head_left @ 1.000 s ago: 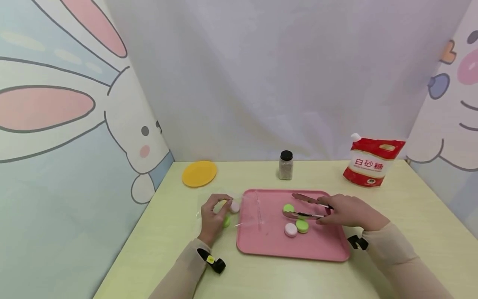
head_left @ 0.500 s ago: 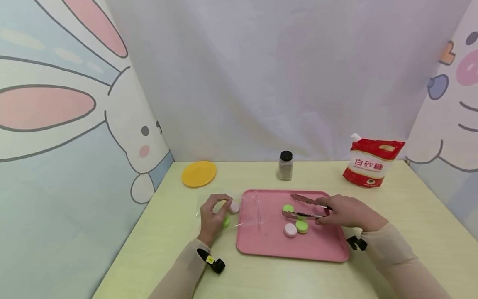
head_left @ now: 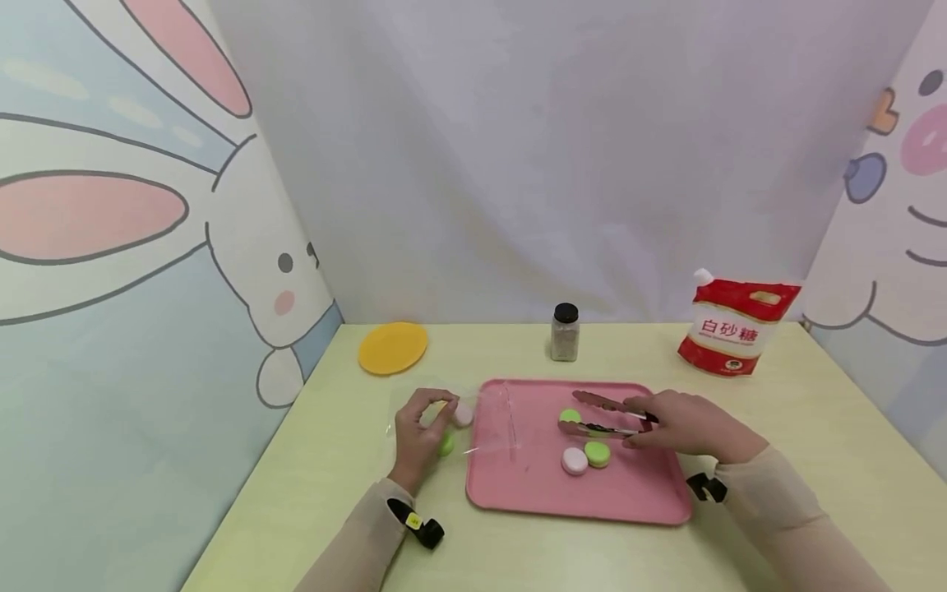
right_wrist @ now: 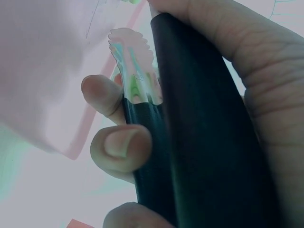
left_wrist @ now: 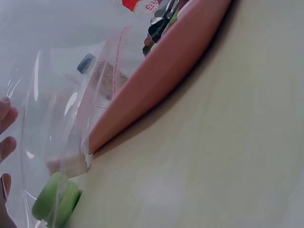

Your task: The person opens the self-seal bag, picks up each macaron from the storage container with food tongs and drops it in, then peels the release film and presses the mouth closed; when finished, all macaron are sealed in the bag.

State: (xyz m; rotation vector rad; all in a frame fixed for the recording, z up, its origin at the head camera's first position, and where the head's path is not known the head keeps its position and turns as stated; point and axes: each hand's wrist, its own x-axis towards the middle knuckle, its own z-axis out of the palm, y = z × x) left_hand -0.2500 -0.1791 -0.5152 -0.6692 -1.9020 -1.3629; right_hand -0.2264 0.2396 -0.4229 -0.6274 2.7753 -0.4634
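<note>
While the left hand point(head_left: 418, 434) holds a bag point(left_wrist: 50, 111), the right point(head_left: 694, 423) grips tongs point(head_left: 592, 429).

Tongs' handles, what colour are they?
The tongs' handles look black, showing best in the right wrist view.

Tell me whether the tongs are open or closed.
Open: in the head view, the tongs in the right hand show two tips spread apart over the pink tray.
</note>
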